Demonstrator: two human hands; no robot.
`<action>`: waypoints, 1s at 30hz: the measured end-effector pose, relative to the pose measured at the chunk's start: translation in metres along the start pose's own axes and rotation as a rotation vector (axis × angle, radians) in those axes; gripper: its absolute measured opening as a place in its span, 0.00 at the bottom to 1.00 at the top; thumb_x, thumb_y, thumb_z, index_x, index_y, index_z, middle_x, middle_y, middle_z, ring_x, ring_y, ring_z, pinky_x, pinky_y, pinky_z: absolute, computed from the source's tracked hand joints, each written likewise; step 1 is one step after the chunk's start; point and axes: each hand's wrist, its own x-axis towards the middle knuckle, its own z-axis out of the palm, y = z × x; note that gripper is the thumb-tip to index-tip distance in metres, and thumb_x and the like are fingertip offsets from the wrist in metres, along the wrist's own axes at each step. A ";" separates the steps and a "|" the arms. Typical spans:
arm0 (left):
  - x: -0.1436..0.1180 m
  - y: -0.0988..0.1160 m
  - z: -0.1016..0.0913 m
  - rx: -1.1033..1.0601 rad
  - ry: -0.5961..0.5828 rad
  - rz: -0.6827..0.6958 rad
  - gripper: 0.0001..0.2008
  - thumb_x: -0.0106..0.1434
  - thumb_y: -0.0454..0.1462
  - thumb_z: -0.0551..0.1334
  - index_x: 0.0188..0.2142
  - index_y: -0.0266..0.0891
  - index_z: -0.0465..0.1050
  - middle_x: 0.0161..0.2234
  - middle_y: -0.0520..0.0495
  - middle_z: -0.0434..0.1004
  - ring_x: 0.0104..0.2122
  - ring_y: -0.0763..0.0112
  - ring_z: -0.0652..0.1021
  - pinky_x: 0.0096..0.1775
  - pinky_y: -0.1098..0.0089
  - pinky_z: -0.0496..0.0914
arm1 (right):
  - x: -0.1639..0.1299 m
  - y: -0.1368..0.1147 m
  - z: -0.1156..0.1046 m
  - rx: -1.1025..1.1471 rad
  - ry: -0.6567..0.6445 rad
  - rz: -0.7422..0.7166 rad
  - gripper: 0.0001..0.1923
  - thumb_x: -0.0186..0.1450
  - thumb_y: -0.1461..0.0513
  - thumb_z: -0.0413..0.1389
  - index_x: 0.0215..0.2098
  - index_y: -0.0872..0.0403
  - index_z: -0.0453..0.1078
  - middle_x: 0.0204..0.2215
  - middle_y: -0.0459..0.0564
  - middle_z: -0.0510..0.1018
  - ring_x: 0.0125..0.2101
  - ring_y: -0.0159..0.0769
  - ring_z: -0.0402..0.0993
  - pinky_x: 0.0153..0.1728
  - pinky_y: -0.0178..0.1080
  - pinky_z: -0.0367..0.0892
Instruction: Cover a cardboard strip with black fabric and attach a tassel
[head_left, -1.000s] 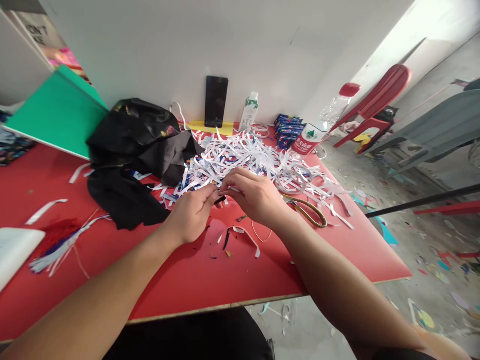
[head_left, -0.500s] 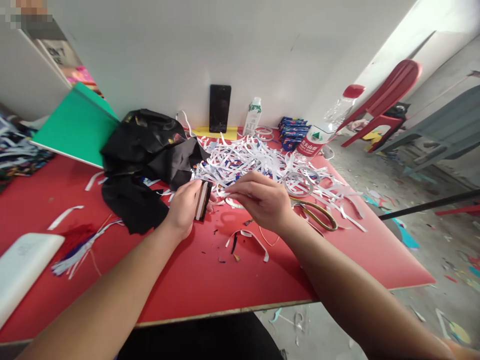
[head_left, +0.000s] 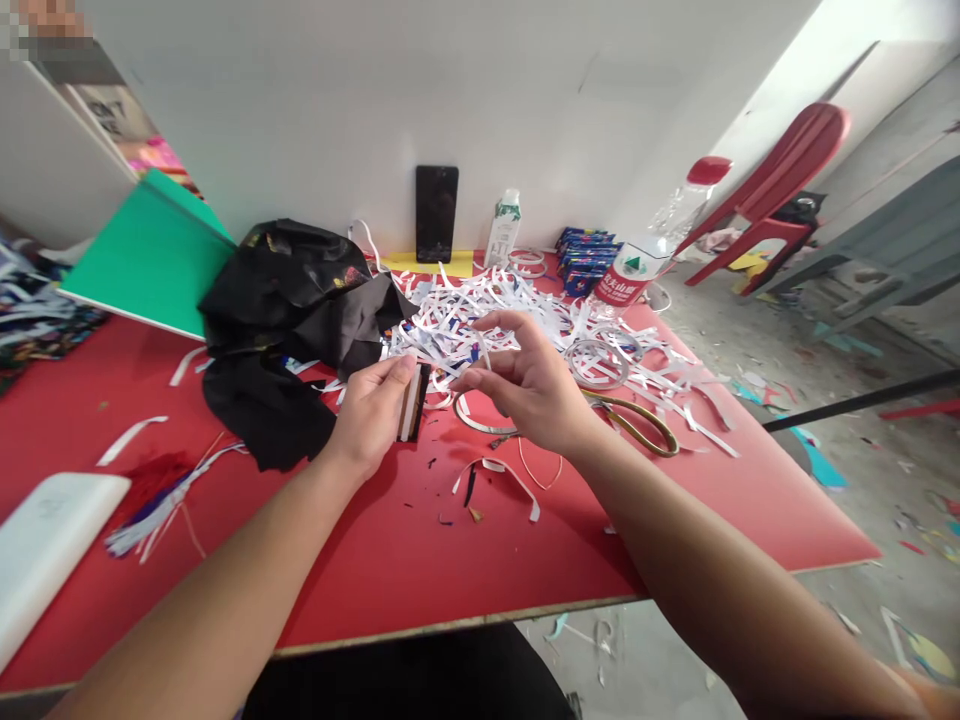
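Note:
My left hand (head_left: 373,415) is closed on a small flat black piece with pale and brown stripes (head_left: 412,403), thumb on top, held above the red table. To its right, my right hand (head_left: 529,385) has its index finger and thumb apart. A thin white strip (head_left: 484,348) shows at these fingers; whether it sticks to them or hangs free I cannot tell. Beyond both hands spreads a heap of white paper strips (head_left: 495,290). Black cloth (head_left: 292,290) is bunched up left of the heap.
On the red table (head_left: 450,580) stand a phone (head_left: 436,215), a small carton bottle (head_left: 502,230), a large clear bottle (head_left: 630,275) and a stack of blue packets (head_left: 586,260). A gold-coloured band (head_left: 641,420) lies right, a green board (head_left: 150,255) and white case (head_left: 56,545) left.
My right hand's fingers have parted from a pinch, and the hand has risen slightly away from the striped piece. My left hand keeps its hold, nearly in place.

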 end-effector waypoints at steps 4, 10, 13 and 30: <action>0.003 0.001 -0.007 0.098 -0.031 0.047 0.23 0.60 0.57 0.74 0.29 0.39 0.80 0.24 0.51 0.77 0.23 0.73 0.74 0.26 0.72 0.70 | 0.002 -0.002 -0.003 -0.079 0.035 -0.056 0.16 0.71 0.52 0.62 0.55 0.48 0.76 0.39 0.49 0.81 0.23 0.28 0.65 0.23 0.39 0.59; 0.002 0.006 -0.004 0.110 -0.055 0.022 0.21 0.50 0.50 0.82 0.29 0.39 0.80 0.18 0.55 0.74 0.15 0.78 0.69 0.18 0.75 0.63 | 0.003 -0.002 0.001 -0.133 0.186 -0.107 0.10 0.66 0.60 0.65 0.47 0.49 0.81 0.31 0.44 0.77 0.21 0.27 0.56 0.24 0.39 0.56; 0.001 0.007 -0.001 0.030 -0.075 -0.017 0.22 0.51 0.52 0.80 0.31 0.39 0.80 0.23 0.50 0.81 0.20 0.69 0.80 0.24 0.71 0.75 | 0.002 -0.003 -0.001 -0.038 0.170 -0.068 0.22 0.64 0.62 0.67 0.56 0.47 0.73 0.30 0.41 0.79 0.20 0.27 0.57 0.23 0.39 0.56; -0.009 -0.008 0.005 0.117 -0.240 0.032 0.26 0.64 0.53 0.73 0.53 0.39 0.77 0.39 0.43 0.90 0.44 0.54 0.89 0.53 0.55 0.83 | 0.001 -0.014 0.011 -0.314 0.081 0.054 0.08 0.66 0.58 0.67 0.32 0.52 0.81 0.27 0.45 0.80 0.28 0.31 0.71 0.31 0.38 0.61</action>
